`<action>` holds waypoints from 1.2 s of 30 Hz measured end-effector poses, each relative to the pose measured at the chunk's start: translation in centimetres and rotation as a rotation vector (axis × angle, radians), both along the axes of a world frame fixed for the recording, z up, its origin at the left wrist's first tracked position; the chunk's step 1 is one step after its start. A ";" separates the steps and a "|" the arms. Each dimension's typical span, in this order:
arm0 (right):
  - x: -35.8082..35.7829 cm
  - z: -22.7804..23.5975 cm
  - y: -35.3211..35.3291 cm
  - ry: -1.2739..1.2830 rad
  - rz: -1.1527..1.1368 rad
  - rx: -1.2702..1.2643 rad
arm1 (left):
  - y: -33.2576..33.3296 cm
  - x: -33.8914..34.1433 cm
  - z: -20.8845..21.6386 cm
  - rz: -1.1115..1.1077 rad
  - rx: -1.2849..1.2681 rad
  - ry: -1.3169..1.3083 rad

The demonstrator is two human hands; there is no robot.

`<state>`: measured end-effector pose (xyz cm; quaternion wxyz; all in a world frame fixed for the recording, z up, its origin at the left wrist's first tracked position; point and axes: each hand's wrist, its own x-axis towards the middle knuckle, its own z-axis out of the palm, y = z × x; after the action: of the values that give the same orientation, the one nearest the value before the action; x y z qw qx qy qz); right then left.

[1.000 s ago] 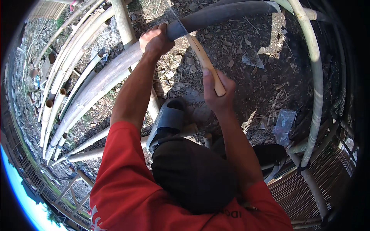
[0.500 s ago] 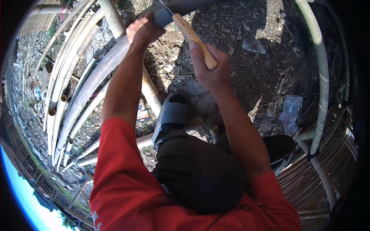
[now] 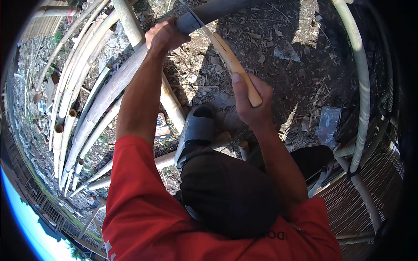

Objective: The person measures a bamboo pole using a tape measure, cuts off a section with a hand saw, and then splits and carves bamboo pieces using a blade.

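1. One thick bamboo pole [image 3: 217, 10] to look at first: long, round and smooth, pale grey in the sun, much darker in the shade.
2. Runs up from the lower left, next to some thinner poles [image 3: 82, 63], over a post [image 3: 128, 19], under the left hand [image 3: 163, 37], and out past the top edge.
3. Has a thin saw blade [image 3: 192, 13] across it, just to the right of the left hand. Cannot tell the depth of any cut.
4. Lots of room to the right, above brown ground [image 3: 283, 91] with dry chips, as far as a tall bent pole [image 3: 360, 61].
5. Less room to the left, with so many poles close together. Low down, a grey sandal [image 3: 200, 130], well apart from the blade.
6. See the left hand curled over the thick bamboo pole, holding on. Cannot see all its fingertips.
7. See the right hand [image 3: 254, 113] wrapped round the pale wooden handle [image 3: 226, 52], thumb along the top, not spread.
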<state>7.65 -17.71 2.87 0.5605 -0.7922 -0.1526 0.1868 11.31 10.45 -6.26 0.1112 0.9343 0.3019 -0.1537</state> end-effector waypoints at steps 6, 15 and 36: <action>-5.3 3.2 -7.5 -0.054 0.057 -0.001 | 2.5 -1.6 1.1 -0.019 -0.011 -0.001; -4.0 1.8 -5.4 -0.048 0.038 0.009 | 3.1 -1.1 0.7 0.020 -0.047 0.027; -3.5 2.7 -6.8 -0.020 0.085 0.003 | 5.6 -0.1 1.3 0.011 -0.283 0.037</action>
<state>4.16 -24.51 5.54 0.5517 -0.7860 -0.1922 0.2023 11.22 16.08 -4.92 0.2368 0.9047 0.2842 -0.2114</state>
